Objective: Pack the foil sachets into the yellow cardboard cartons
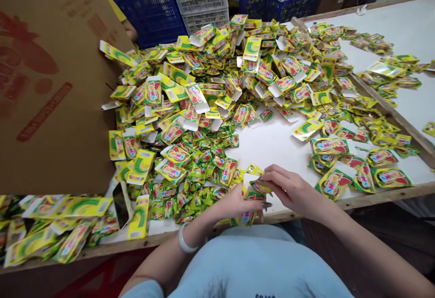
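Near the table's front edge, my left hand (234, 205) is closed round a small yellow-and-green candy box (250, 179) with its white flap up. At the box's mouth, the fingers of my right hand (295, 191) pinch a small yellow wrapped candy (261, 186); my fingers partly hide it. A heap of small green wrapped candies (200, 175) lies just left of my hands. To the right are several yellow, green and red candy boxes (335, 182), some with white flaps showing.
A large pile of candy boxes (210, 71) spreads across the white table (268, 141). At left stands a big cardboard carton (57, 85), with a phone (122, 204) near its base. A wooden strip (397, 117) divides the table at right. Blue crates (292, 4) stand behind.
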The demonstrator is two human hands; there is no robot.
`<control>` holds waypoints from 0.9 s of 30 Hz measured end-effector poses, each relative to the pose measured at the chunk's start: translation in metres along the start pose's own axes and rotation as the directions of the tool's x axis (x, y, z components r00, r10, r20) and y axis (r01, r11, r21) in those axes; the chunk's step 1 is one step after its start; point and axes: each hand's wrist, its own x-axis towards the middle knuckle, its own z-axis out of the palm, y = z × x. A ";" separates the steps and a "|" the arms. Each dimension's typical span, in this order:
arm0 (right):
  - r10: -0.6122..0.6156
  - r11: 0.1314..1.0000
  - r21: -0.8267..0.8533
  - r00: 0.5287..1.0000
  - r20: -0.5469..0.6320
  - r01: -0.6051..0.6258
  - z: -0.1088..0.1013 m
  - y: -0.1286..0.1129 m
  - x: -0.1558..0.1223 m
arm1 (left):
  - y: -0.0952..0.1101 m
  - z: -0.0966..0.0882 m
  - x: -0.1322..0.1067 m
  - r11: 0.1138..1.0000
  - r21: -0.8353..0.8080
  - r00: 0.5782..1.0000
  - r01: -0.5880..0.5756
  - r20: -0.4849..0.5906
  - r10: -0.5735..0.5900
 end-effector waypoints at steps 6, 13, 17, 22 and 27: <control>-0.099 0.994 -0.020 0.963 0.249 0.107 -0.012 -0.012 -0.003 | -0.017 0.010 0.007 0.996 0.054 0.993 -0.069 -0.095 0.074; 0.042 0.987 0.147 0.983 0.179 -0.069 0.000 -0.006 -0.017 | -0.022 0.012 -0.005 0.973 0.227 0.998 -0.050 -0.013 0.055; -0.001 0.997 0.079 0.988 0.156 -0.012 0.010 -0.006 -0.020 | -0.019 0.014 -0.003 0.990 0.121 0.997 -0.073 0.035 0.069; 0.132 0.963 0.221 0.985 0.107 -0.153 0.003 -0.008 -0.020 | -0.031 0.011 -0.004 0.997 0.058 0.999 -0.043 0.030 0.041; 0.189 0.947 0.234 0.971 0.150 -0.220 0.010 -0.009 -0.043 | -0.035 0.016 -0.011 0.984 0.179 0.997 -0.022 0.078 0.008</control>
